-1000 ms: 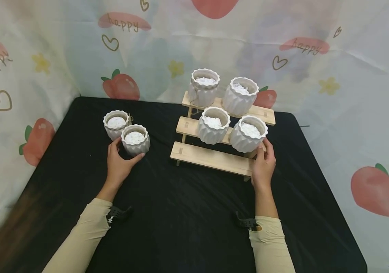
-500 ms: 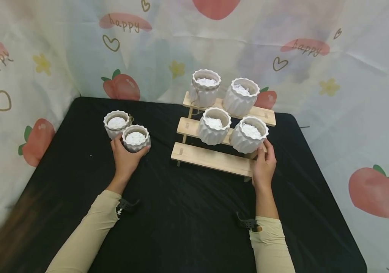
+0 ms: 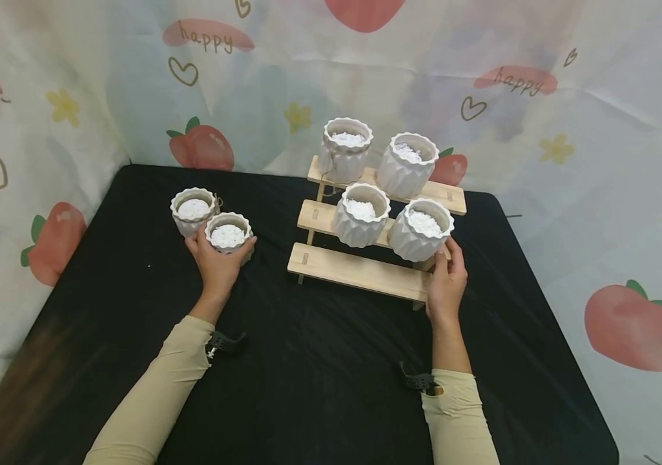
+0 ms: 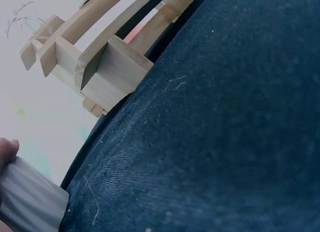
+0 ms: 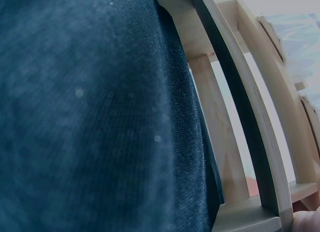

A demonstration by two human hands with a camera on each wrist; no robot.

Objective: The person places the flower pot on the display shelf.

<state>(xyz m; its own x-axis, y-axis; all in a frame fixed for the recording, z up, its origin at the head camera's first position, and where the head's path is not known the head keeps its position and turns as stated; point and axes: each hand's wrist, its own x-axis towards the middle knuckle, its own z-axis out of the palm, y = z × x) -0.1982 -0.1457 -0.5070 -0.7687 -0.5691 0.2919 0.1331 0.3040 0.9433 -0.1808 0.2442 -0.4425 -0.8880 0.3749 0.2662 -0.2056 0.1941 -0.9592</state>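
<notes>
Two pots were held: the near pot (image 3: 228, 236) was cupped by the left hand (image 3: 216, 263) (fingers curled), the shelf pot (image 3: 422, 228) was gripped by the right hand (image 3: 445, 284).

Bottom step of the wooden stand (image 3: 360, 271) is bare along its whole length; middle and top steps each carry two white pots (image 3: 362, 214), so access there is from above only. Black table (image 3: 319, 381) in front of the stand is open. Second pot (image 3: 192, 210) touches the held pot (image 3: 228, 234) on its far-left side.
</notes>
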